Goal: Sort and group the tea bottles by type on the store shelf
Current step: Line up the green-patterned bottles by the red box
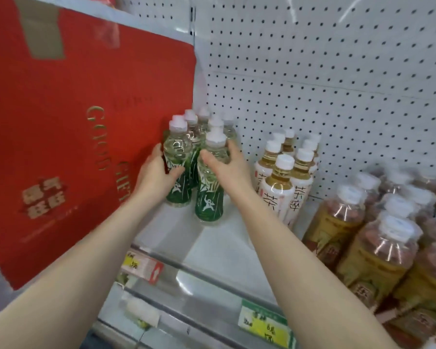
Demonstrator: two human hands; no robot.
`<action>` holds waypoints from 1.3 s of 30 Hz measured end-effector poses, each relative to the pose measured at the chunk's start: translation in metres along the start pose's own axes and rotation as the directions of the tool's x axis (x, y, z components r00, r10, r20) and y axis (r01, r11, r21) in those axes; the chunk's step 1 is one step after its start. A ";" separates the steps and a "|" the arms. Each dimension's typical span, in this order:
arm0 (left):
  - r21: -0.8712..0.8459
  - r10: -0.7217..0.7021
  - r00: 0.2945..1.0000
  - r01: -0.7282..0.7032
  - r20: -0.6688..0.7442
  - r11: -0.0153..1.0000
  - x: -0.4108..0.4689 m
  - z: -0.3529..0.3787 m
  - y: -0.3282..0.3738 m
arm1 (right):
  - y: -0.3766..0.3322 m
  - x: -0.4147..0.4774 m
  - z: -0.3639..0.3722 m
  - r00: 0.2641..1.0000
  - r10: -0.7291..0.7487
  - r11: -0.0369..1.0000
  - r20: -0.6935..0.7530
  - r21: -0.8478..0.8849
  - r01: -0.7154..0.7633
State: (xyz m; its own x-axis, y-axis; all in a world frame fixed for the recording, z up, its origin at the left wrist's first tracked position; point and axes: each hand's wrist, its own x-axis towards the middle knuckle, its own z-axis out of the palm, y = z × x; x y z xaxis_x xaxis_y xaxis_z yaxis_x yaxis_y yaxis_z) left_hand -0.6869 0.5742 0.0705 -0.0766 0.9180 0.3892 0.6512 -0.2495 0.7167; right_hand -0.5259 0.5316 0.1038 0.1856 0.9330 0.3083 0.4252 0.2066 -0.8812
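Green tea bottles (178,151), L fingers (157,152) + R fingers (233,148) each grasping one, tips hidden

Two bare arms run in from the bottom edge. Forearms (86,248) uncovered along their whole visible length. Left hand (156,170) and right hand (227,167) bare; fingers slim. Nails too blurred to judge.

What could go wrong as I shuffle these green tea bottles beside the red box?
Your left hand and right hand each grip a bottle of the tightly packed green-label bottles; pulling one may topple its neighbours. The left hand works right beside the red gift box, so it could snag or shove the box. A fallen bottle might knock the white-label tea bottles nearby.
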 end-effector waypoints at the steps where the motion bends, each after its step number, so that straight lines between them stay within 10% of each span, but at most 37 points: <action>1: -0.013 0.004 1.000 -0.004 -0.003 1.000 0.002 0.005 -0.002 | 0.000 0.005 0.002 1.000 0.005 1.000 -0.003 -0.012 -0.005; 10: -0.109 0.003 1.000 -0.004 -0.004 0.994 0.014 0.021 -0.023 | 0.019 0.016 0.005 0.999 -0.012 0.961 0.041 -0.276 0.023; 39: -0.171 0.022 0.990 0.002 0.139 0.985 0.025 0.007 -0.038 | 0.022 0.031 0.026 0.985 -0.171 0.936 -0.012 -0.313 0.158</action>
State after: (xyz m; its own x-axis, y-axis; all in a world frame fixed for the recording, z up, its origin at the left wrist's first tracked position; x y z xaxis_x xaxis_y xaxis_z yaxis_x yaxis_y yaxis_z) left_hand -0.7082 0.6087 0.0489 0.0438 0.9461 0.3208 0.5120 -0.2970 0.8060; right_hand -0.5338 0.5725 0.0846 0.1209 0.8804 0.4585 0.7049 0.2491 -0.6642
